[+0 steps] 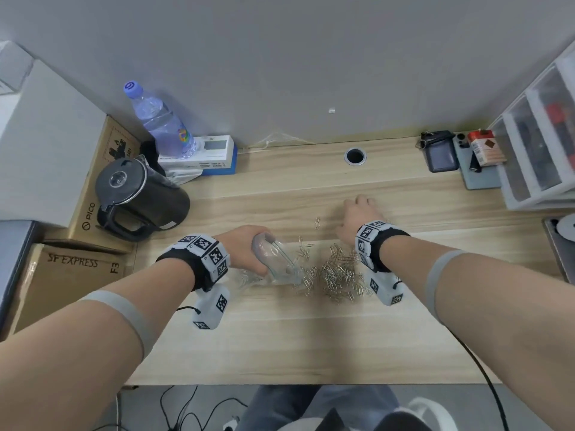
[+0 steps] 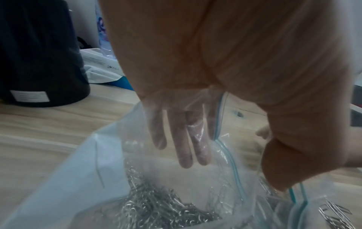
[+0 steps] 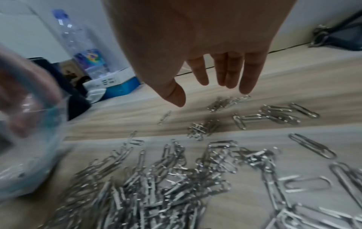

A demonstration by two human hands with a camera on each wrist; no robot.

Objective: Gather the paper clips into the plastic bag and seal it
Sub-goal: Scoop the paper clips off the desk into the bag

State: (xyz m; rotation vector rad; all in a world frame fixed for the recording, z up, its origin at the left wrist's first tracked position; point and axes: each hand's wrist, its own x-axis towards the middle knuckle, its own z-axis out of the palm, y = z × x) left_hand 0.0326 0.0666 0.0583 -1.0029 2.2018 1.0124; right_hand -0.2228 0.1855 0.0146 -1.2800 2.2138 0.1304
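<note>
A heap of silver paper clips [image 1: 339,275] [image 3: 156,178] lies on the wooden table [image 1: 280,337], with strays spread toward the far side. The clear plastic bag [image 1: 280,264] [image 2: 101,170] [image 3: 25,155], with a blue zip strip, lies left of the heap, its mouth facing it. My left hand [image 1: 249,247] [image 2: 231,167] holds that mouth open, fingers [image 2: 184,139] inside the plastic and thumb on the rim. Several clips [image 2: 152,207] sit inside the bag. My right hand [image 1: 357,213] [image 3: 205,91] hovers open, fingers straight, just beyond the heap over the far strays.
A black kettle [image 1: 140,197], a water bottle [image 1: 158,122] and cardboard boxes [image 1: 62,269] stand at the left. Plastic drawers [image 1: 541,135], a phone [image 1: 476,172] and a red pack [image 1: 485,147] are at the back right. A cable hole [image 1: 355,156] is behind.
</note>
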